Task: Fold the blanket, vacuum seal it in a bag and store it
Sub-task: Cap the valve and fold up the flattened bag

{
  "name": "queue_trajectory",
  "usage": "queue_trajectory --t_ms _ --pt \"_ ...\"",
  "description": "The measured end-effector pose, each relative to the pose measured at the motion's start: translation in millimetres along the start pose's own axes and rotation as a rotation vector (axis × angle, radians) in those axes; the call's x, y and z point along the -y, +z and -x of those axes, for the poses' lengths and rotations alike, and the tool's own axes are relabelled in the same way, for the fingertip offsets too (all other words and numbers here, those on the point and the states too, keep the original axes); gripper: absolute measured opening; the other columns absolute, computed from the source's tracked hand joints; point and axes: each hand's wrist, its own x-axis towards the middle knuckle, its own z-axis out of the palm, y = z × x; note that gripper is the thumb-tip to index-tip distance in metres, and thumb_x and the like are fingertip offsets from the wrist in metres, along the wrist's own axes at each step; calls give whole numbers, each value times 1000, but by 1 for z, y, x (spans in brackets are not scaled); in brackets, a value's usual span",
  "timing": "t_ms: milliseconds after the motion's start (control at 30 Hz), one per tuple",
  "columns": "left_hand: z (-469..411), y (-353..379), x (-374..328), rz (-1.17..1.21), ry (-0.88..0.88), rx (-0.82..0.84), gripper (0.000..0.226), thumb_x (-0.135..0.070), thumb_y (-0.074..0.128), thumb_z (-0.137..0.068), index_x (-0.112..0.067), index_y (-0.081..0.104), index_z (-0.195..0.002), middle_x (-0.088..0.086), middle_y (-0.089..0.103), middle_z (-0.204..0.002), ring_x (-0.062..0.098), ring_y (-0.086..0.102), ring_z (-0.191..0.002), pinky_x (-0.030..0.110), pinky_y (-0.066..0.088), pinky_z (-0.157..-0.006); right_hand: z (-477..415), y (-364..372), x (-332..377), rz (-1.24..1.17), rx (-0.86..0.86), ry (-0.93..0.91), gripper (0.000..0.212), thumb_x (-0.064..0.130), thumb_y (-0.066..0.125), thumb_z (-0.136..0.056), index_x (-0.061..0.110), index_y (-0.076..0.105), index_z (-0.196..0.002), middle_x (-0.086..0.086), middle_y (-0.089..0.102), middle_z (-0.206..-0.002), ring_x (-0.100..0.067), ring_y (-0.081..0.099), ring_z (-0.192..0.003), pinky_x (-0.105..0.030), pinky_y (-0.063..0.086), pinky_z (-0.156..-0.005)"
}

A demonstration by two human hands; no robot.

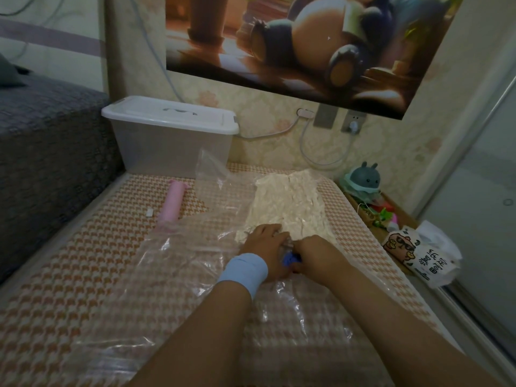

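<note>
Blanket (287,202) in bag (178,263) looks light, packed firm, likely slippery; best gripped by slab edges; right hand (314,254) pinches blue valve (290,259); left hand (264,245) on the bag, grip unclear.

You face a dimly lit wall (134,51) papered in a pale floral pattern. A large cartoon poster (307,37) hangs above a socket (353,122) with a plug in it. A grey couch (50,141) stands to your left and a sliding door (480,177) to your right.

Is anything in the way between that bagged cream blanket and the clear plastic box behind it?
Yes: the white lid sits closed on the clear plastic storage box, so the cream blanket in its clear vacuum bag cannot go in yet. The pink pump lies off to the left, beside the path.
</note>
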Motion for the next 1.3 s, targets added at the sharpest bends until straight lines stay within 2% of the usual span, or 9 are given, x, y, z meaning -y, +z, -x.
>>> queue_trajectory --t_ms 133,200,333,467,600,733,867,1033,1300 --pt "2 -5 -2 -25 19 14 90 -52 70 -76 -26 26 -149 0 16 -158 23 9 -144 34 14 -118 5 1 -6 -106 -28 -84 21 18 71 -81 11 73 -101 -11 62 -94 -28 60 -85 -36 47 -74" --pt "2 -5 -3 -32 23 12 89 -50 71 -75 -27 26 -149 0 16 -158 23 9 -144 35 15 -118 7 -1 -9 -167 -90 -93 31 10 70 -81 15 73 -111 -9 61 -95 -25 59 -85 -39 48 -78" --pt "1 -2 -1 -26 11 17 92 -52 72 -74 -27 25 -149 -1 15 -158 23 9 -144 36 15 -118 7 1 -10 -125 -20 -80 24 16 73 -81 12 75 -104 -11 62 -97 -26 59 -90 -32 41 -75" --pt "1 -4 -2 -38 15 24 93 -54 70 -75 -26 23 -150 0 14 -158 23 8 -145 35 13 -118 6 5 -5 -122 8 -77 27 17 72 -81 12 75 -107 -12 61 -101 -28 59 -92 -37 45 -80" --pt "2 -5 -3 -40 15 27 93 -53 71 -75 -27 24 -150 0 13 -159 24 8 -144 35 13 -118 5 6 -5 -105 37 -105 30 14 70 -83 13 73 -113 -12 62 -105 -28 59 -95 -36 45 -83" --pt "0 -3 -3 -45 7 27 91 -55 71 -73 -29 26 -148 0 14 -158 24 9 -144 36 15 -118 5 5 -4 -99 51 -140 27 9 65 -85 11 74 -110 -11 64 -108 -26 60 -97 -34 46 -84" --pt "0 -2 -3 -62 13 35 91 -56 70 -73 -29 27 -148 0 14 -158 24 8 -144 38 16 -119 3 7 -2 -31 59 -97 28 18 65 -88 13 71 -115 -10 61 -112 -28 60 -99 -38 48 -85" --pt "4 -6 -4 -11 0 34 93 -57 70 -74 -27 25 -150 -1 14 -158 23 7 -145 36 13 -119 1 5 2 56 55 -2 32 25 67 -87 10 68 -115 -11 60 -113 -28 60 -102 -34 47 -85" --pt "3 -5 -3 -4 -2 34 94 -54 71 -74 -27 25 -150 -1 14 -159 23 7 -145 35 12 -119 0 7 3 37 16 34 29 30 68 -86 8 69 -105 -12 65 -105 -28 64 -96 -33 46 -78"
